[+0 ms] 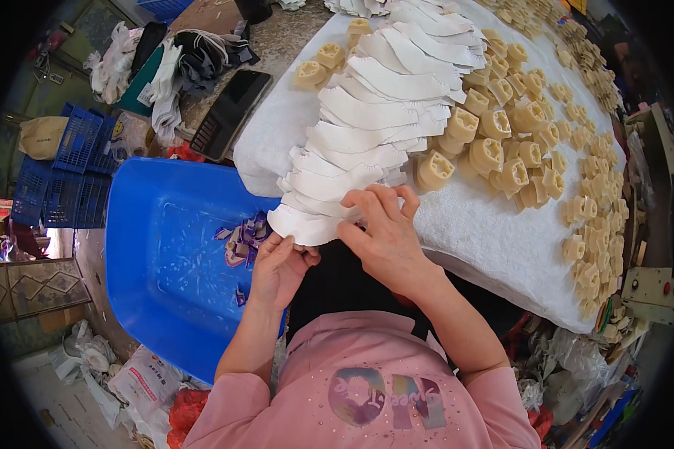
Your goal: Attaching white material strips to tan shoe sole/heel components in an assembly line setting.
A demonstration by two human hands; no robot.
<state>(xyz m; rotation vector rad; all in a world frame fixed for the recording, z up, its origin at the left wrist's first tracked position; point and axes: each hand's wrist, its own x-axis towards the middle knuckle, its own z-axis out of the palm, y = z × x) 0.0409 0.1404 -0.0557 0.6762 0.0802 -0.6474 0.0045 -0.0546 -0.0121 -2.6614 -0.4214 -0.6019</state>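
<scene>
My left hand pinches the near edge of a white curved flat piece between thumb and fingers. At the other end of this piece, my right hand has its fingers bent and its thumb against the edge; its grip is partly hidden. The piece lies at the near end of a long overlapping row of white curved pieces on a white cloth. Beside the row, to the right, are many beige hollow moulded blocks.
A blue plastic tub to my left holds several purple-and-grey small pieces. A dark phone lies beyond it, near white gloves. Blue crates stand far left. More beige blocks line the cloth's right edge.
</scene>
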